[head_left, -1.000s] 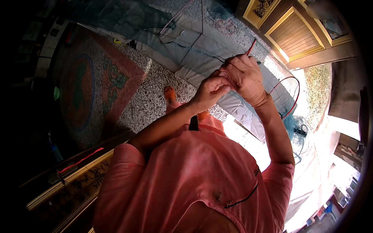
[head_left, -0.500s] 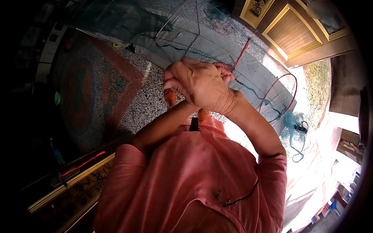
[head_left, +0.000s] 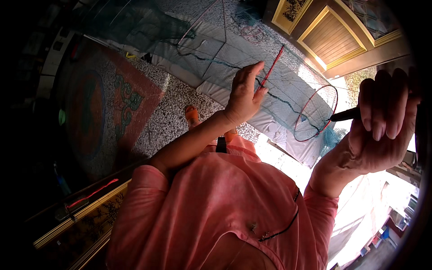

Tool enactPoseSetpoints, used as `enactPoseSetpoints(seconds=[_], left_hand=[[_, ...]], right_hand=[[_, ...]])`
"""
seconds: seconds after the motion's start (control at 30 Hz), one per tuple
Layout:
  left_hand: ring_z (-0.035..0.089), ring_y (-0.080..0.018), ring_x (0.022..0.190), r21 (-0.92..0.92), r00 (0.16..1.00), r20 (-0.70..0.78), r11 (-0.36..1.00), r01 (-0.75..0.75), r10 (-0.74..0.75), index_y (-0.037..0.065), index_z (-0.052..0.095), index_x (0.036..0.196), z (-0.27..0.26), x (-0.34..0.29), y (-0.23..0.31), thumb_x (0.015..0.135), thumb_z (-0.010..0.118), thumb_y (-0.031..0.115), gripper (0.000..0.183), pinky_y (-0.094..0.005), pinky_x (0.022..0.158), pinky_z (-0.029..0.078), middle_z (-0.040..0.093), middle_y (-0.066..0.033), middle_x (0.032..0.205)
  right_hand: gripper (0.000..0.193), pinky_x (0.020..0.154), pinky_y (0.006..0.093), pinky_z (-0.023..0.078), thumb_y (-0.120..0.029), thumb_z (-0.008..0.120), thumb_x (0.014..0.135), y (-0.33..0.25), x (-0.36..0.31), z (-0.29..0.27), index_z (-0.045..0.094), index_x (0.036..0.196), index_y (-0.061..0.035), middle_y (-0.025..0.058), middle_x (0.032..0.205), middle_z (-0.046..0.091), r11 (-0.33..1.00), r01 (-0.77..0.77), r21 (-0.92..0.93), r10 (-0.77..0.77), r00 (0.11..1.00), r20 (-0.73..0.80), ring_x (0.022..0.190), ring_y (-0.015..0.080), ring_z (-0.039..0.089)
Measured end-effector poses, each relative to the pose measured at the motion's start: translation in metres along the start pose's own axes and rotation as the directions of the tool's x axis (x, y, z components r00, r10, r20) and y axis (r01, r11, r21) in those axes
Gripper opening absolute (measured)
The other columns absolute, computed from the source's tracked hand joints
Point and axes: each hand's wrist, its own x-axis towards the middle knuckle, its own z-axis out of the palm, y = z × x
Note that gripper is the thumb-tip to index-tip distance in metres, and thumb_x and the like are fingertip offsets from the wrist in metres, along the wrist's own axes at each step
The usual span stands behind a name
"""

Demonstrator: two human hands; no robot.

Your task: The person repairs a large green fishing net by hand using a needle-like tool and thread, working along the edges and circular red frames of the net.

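Observation:
A long teal mesh net (head_left: 216,54) with hoops stretches across in front of me. My left hand (head_left: 244,96) is at a red-wrapped hoop (head_left: 273,65), seen nearly edge-on. Its thumb and fingers curve round the hoop's lower end and the mesh there. Raised at the right, my right hand (head_left: 382,117) has its fingers curled round a slim black pointed tool (head_left: 345,115). The tool's tip points left, in line with a second red hoop (head_left: 336,101); I cannot tell whether they touch. The tool's other end is hidden in my palm.
Pale cloth (head_left: 207,92) lies under the net on a speckled stone floor (head_left: 157,112) with a red patterned inlay. A gold-panelled wooden door (head_left: 333,40) stands at upper right. Gold-trimmed dark furniture (head_left: 85,220) is at lower left. My orange sandal (head_left: 191,111) shows below.
My right hand has swung from over my left hand out to the far right, and the black tool now shows in it. The left hand, uncovered now, stays at the hoop.

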Motion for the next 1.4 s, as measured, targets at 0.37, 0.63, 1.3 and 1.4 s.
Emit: enactPoseSetpoints(seconds=[0.37,0.63,1.3,1.4], left_hand=[[0.048,-0.0217,0.114,-0.462,0.982,0.152,0.87,0.174,-0.116,0.001,0.041,0.124,-0.049,0.006,0.019,0.083,0.061,0.009,0.046,-0.0358,0.1,0.034,0.049,-0.0136,0.125],[0.058,-0.0183,0.094,-0.654,0.216,0.049,0.132,0.745,-0.975,0.006,0.047,0.113,-0.081,-0.079,-0.118,0.094,0.048,0.031,0.032,-0.0331,0.075,0.049,0.055,-0.0078,0.109],[0.031,-0.005,0.061,-0.685,0.552,-0.406,0.642,0.344,-0.729,0.011,0.041,0.069,-0.116,-0.025,-0.112,0.083,0.067,0.031,0.035,-0.0231,0.054,0.026,0.035,0.005,0.064],[0.03,-0.0052,0.061,-0.662,0.624,-0.473,0.719,0.214,-0.622,0.012,0.039,0.07,-0.133,-0.001,-0.066,0.085,0.064,0.03,0.035,-0.0233,0.054,0.026,0.033,0.006,0.064]], right_hand=[[0.014,0.056,0.0262,0.028,-0.008,0.039,0.086,-0.049,-0.03,-0.026,0.04,0.072,-0.0037,0.0005,0.054,0.034,0.956,0.235,-0.173,-0.248,0.967,-0.057,0.049,0.0092,0.027],[0.067,0.061,0.027,0.033,-0.04,0.055,0.082,-0.083,-0.049,-0.052,0.044,0.114,0.0177,0.008,0.062,0.038,0.299,0.302,-0.905,-0.558,0.825,0.091,0.053,0.0148,0.033],[0.02,0.047,0.022,0.02,-0.016,0.043,0.095,-0.095,-0.013,-0.037,0.05,0.096,0.0031,-0.0025,0.057,0.026,0.841,0.194,-0.506,-0.39,0.864,-0.317,0.05,0.0069,0.023],[0.023,0.049,0.0228,0.021,-0.017,0.047,0.094,-0.079,-0.003,-0.036,0.051,0.099,0.0047,-0.0013,0.061,0.026,0.805,0.189,-0.562,-0.458,0.8,-0.387,0.054,0.0081,0.026]])
